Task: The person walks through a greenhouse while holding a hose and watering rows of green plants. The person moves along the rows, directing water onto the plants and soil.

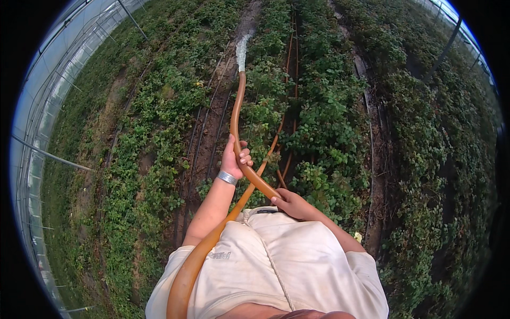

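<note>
An orange-brown hose (238,106) runs up from my waist, and water (241,52) pours from its far end toward the soil between two plant rows. My left hand (236,158) wraps around the hose at mid-length, thumb along its side and fingers curled over it. Near my waist my right hand (292,204) grips a lower part of the same hose, its thumb on top; some of its fingers are hidden. Another stretch of hose (183,276) passes over my left shoulder, down across my shirt, and crosses beneath the held part.
Leafy green plant rows (329,106) stretch ahead on both sides. Thin dark pipes (197,133) lie along the soil furrow (210,138). More orange hose (289,58) trails between plants. Metal poles (53,154) and pale sheeting curve along the left, with another pole (449,45) at far right.
</note>
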`<state>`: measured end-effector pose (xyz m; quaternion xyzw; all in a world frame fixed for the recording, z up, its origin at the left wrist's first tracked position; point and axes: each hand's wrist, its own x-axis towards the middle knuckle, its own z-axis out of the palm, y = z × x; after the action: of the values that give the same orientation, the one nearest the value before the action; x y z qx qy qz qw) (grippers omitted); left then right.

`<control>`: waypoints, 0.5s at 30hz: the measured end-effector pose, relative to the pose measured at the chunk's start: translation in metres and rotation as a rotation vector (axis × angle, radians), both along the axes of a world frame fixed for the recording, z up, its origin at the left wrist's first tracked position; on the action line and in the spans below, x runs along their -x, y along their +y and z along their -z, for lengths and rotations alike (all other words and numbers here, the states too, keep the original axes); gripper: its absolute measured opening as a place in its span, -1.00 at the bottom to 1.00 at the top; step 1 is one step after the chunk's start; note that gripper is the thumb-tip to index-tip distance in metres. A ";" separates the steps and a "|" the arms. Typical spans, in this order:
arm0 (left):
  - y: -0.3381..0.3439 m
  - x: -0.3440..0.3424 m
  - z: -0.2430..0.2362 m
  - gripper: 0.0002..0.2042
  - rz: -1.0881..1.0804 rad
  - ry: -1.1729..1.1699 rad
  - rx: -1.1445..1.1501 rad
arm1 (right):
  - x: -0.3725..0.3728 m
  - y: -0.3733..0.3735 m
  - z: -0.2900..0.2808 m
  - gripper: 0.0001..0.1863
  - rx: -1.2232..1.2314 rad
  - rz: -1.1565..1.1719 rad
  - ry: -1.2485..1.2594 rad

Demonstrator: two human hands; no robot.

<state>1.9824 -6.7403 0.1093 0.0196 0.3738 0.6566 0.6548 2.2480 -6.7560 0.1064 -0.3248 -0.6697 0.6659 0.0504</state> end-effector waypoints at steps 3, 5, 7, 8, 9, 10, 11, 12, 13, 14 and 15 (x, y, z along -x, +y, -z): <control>-0.001 -0.004 -0.002 -0.50 -0.018 -0.003 0.021 | -0.001 0.000 -0.001 -0.55 0.004 0.002 0.003; -0.002 -0.004 -0.001 -0.50 -0.019 -0.006 0.016 | -0.002 -0.001 0.000 -0.56 0.000 0.005 0.012; -0.001 -0.005 -0.002 -0.50 -0.016 -0.009 0.012 | -0.004 0.000 0.002 -0.56 -0.003 0.006 0.019; 0.000 -0.006 -0.002 -0.50 -0.014 -0.011 0.010 | -0.004 0.000 0.005 -0.56 -0.004 0.006 0.021; 0.000 -0.007 -0.002 -0.50 -0.009 -0.007 0.003 | -0.005 0.001 0.007 -0.56 -0.004 0.007 0.024; -0.001 -0.007 -0.003 -0.50 -0.005 -0.001 -0.006 | -0.005 0.001 0.004 -0.56 -0.010 0.003 0.005; -0.001 -0.007 -0.004 -0.50 -0.001 0.005 -0.015 | -0.006 0.002 -0.002 -0.55 -0.015 -0.001 -0.015; 0.000 -0.007 -0.006 -0.49 0.001 0.012 -0.024 | -0.006 0.003 -0.007 -0.55 -0.020 -0.004 -0.034; -0.001 -0.008 -0.008 -0.49 0.004 0.019 -0.032 | -0.007 0.003 -0.010 -0.55 -0.018 -0.005 -0.034; 0.000 -0.009 -0.010 -0.49 0.006 0.026 -0.040 | -0.008 0.004 -0.012 -0.55 -0.015 -0.006 -0.035; 0.000 -0.009 -0.010 -0.49 0.008 0.023 -0.042 | -0.008 0.004 -0.013 -0.55 -0.012 -0.007 -0.035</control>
<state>1.9916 -6.7405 0.1195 0.0424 0.3675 0.6614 0.6525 2.2560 -6.7522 0.1192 -0.3337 -0.6756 0.6563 0.0384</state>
